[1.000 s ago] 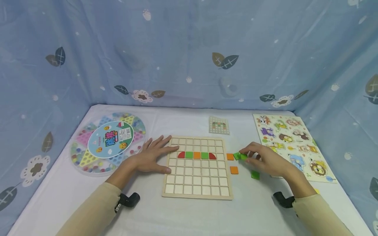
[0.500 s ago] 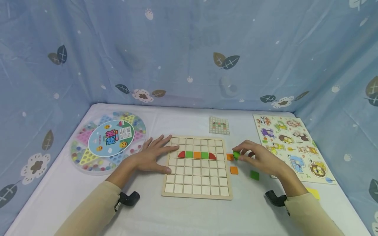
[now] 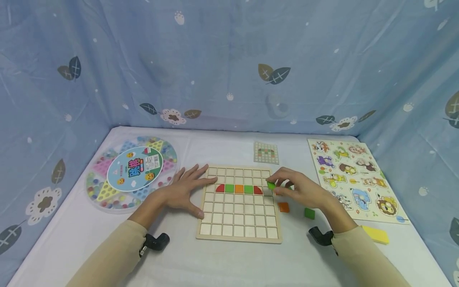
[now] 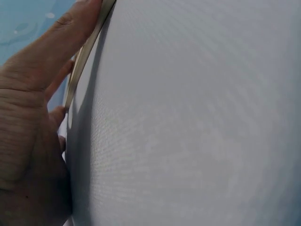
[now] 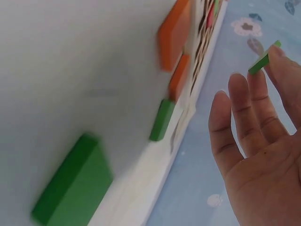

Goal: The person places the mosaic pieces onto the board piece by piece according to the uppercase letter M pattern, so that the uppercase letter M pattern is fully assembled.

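Note:
In the head view a wooden grid board (image 3: 239, 219) lies mid-table. One row holds red quarter-round end tiles, two green squares and a central orange square (image 3: 239, 189). My left hand (image 3: 183, 191) rests with spread, straight fingers along the board's left edge; the left wrist view shows its thumb at that edge. Between right thumb and fingertips I pinch a green square tile (image 5: 265, 59), held over the board's right edge. That right hand (image 3: 299, 189) partly covers loose tiles from the head camera. The right wrist view shows two orange tiles (image 5: 175, 33) and two green tiles (image 5: 75, 183) on the table.
A small pattern card (image 3: 265, 153) lies behind the board. To the left sits a round clear case of marbles (image 3: 134, 169). An animal puzzle board (image 3: 353, 179) lies at right, with a yellow block (image 3: 375, 234) nearer. Blue printed curtains enclose the table.
My right hand has picked a green tile from beside the board and carried it left to the board's right edge. The left hand stays almost still. The yellow block has come into fuller view.

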Demonstrator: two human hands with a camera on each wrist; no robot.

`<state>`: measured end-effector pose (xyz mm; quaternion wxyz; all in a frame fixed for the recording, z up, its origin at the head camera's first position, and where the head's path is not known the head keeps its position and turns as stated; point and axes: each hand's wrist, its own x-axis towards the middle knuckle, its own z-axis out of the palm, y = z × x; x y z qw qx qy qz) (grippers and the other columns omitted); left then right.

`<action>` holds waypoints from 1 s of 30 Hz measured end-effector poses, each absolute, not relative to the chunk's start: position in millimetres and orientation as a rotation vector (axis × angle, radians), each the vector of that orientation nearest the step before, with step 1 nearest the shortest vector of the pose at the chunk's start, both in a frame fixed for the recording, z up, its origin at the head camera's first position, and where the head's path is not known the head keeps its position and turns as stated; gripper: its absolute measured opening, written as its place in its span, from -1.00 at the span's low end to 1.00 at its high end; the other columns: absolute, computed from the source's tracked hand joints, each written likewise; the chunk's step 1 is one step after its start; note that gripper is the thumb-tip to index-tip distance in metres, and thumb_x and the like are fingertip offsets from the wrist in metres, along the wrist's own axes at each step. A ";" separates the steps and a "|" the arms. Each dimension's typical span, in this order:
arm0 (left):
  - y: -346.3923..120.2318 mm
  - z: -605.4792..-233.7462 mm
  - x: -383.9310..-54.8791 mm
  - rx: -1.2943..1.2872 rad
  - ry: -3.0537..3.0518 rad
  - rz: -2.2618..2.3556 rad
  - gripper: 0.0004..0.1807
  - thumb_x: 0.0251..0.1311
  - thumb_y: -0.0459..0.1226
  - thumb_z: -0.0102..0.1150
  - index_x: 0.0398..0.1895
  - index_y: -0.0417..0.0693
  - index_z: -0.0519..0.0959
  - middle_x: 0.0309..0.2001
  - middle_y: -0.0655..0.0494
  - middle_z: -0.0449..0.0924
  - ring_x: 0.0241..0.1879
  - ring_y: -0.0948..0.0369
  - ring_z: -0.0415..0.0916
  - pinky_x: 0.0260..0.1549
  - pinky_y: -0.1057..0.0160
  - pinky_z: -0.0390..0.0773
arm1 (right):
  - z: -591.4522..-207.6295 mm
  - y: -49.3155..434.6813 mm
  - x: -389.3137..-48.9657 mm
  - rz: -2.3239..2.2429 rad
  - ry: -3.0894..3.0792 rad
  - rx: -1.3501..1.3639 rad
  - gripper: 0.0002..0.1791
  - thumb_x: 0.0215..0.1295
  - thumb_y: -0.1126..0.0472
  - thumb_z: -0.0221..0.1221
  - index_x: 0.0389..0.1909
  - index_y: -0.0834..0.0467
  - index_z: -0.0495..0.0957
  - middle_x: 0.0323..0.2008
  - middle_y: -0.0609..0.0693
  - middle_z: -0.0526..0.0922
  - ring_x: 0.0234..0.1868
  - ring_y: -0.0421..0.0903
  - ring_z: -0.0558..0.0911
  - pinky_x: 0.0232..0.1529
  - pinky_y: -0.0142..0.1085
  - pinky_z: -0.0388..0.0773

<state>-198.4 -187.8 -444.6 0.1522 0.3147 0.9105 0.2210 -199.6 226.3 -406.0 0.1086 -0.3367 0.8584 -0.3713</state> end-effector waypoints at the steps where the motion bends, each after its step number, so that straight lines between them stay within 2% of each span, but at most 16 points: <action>1: -188.4 -445.6 -198.5 0.906 2.613 0.635 0.25 -0.25 0.41 0.50 0.61 0.37 0.19 0.70 0.04 -0.30 0.65 -0.14 -0.43 0.47 -0.41 -0.41 | -405.8 223.8 -200.3 -1.094 2.516 -0.992 -0.66 0.43 0.21 0.28 0.18 0.13 0.61 0.06 -0.15 0.63 -0.03 -0.17 0.61 0.02 -0.21 0.64; 13: -188.1 -444.4 -198.2 0.887 2.618 0.613 0.25 -0.25 0.42 0.49 0.61 0.41 0.18 0.70 0.07 -0.32 0.65 -0.11 -0.44 0.48 -0.39 -0.42 | -405.8 197.2 -202.8 -1.154 2.444 -1.003 -0.60 0.43 0.14 0.30 0.23 0.12 0.59 0.03 -0.18 0.64 -0.03 -0.14 0.61 0.05 -0.18 0.65; 21: -189.2 -445.4 -198.0 0.885 2.622 0.603 0.26 -0.26 0.45 0.47 0.61 0.43 0.18 0.70 0.09 -0.32 0.65 -0.10 -0.44 0.48 -0.39 -0.42 | -406.3 181.9 -203.3 -1.192 2.407 -1.011 -0.59 0.42 0.16 0.30 0.23 0.15 0.58 0.06 -0.14 0.64 -0.01 -0.12 0.62 0.06 -0.15 0.65; 30: -188.4 -445.4 -199.2 0.879 2.619 0.645 0.19 -0.26 0.42 0.50 0.56 0.47 0.26 0.70 0.07 -0.30 0.65 -0.11 -0.44 0.48 -0.39 -0.43 | -403.4 166.4 -206.7 -1.191 2.367 -1.077 -0.60 0.43 0.18 0.29 0.24 0.13 0.57 0.06 -0.11 0.64 -0.02 -0.12 0.62 0.04 -0.13 0.65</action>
